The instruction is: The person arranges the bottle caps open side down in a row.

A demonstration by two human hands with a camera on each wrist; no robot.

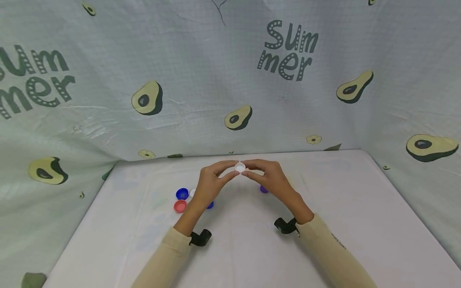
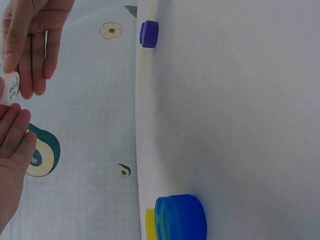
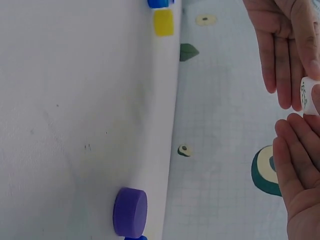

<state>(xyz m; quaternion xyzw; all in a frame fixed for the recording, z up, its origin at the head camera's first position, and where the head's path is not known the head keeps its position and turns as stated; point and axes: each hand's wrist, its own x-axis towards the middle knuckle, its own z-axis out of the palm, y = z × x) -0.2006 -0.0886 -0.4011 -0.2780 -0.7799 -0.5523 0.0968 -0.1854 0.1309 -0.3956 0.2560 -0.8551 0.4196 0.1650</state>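
A small round white cap [image 1: 239, 167] is held up above the far part of the table, its hollow side toward the head view. The left hand [image 1: 210, 183] pinches it from the left between thumb and fingers, and the right hand [image 1: 268, 179] pinches it from the right. Green print shows on the side of the white cap [image 2: 13, 86] in the left wrist view, between the right hand [image 2: 37, 45] and the left hand [image 2: 12, 155]. The right wrist view shows the white cap [image 3: 308, 96] at its right edge.
On the white table [image 1: 237, 248], left of centre, lie a blue cap [image 1: 182, 194], a red cap [image 1: 180, 206], a white cap [image 1: 192, 193] and another blue one [image 1: 210, 205], partly hidden by the left arm. A purple cap [image 3: 130, 212] and a yellow one [image 3: 163, 22] also show.
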